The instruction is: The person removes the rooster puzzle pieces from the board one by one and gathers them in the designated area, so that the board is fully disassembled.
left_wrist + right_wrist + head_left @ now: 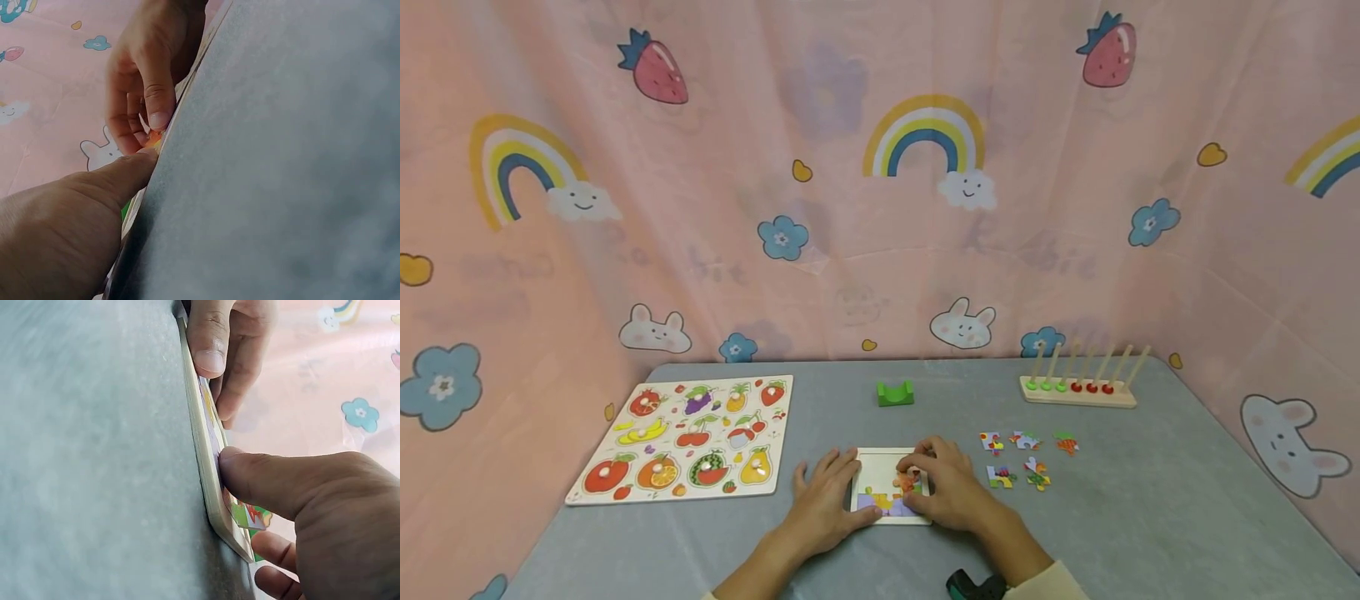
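Note:
A small wooden puzzle tray [880, 452] lies in front of me, with joined jigsaw pieces [880, 502] along its near side. My left hand [826, 504] rests on the tray's left side, fingers fairly straight at the far left corner and thumb on the near edge. Over the right side, my right hand [953, 487] pinches an orange puzzle piece [906, 482] between thumb and bent fingers. From the right wrist, a puzzle piece [250, 515] sits tilted above the tray rim [212, 500], beside the right thumb [262, 481]. The fingers partly hide it.
Several loose jigsaw pieces [1037, 475] lie right of the tray. A fruit knob puzzle board [782, 442] lies at the left. Beyond the tray stands a green block [896, 395]; a pegged wooden stand [1078, 397] is at the back right. A black-and-green object [973, 586] lies by the right forearm.

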Motion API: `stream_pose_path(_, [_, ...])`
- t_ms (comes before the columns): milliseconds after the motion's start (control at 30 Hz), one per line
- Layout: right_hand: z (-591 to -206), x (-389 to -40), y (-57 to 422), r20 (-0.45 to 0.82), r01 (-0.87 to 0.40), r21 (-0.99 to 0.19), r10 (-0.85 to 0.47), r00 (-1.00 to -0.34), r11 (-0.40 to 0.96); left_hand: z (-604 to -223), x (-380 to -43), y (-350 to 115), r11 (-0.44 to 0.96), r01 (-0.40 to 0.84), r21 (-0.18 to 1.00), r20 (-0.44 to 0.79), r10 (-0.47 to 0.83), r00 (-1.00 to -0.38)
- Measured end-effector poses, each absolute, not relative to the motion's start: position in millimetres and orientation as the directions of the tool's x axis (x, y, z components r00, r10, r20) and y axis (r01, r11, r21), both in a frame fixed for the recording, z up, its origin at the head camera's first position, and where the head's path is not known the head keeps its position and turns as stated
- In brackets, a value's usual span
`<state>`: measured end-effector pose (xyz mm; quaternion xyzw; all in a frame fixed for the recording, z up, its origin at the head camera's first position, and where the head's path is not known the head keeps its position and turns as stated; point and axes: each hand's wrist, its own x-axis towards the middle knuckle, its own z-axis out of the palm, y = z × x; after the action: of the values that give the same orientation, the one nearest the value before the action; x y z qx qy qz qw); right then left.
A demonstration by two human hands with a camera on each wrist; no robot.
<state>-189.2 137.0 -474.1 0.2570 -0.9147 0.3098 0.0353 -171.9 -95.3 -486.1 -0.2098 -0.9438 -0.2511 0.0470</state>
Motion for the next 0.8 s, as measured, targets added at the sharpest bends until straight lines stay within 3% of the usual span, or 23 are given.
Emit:
stream_pose_path(333, [-478.1, -189.9, 141.0, 0.266, -0.555, -0.536, -0.496, -0.826, 0.637, -485.8, -171.8, -94.6, 0.791, 0.418, 0.448, 0.197, 0.369, -0.908])
stream_pose_path(800, [-476.4, -190.1, 142.0, 0.219, -0.538, -0.547, -0.511, -0.831, 0.641, -485.4, -170.7, -94.2, 0.786, 0.414, 0.458, 0.197, 0.365, -0.91])
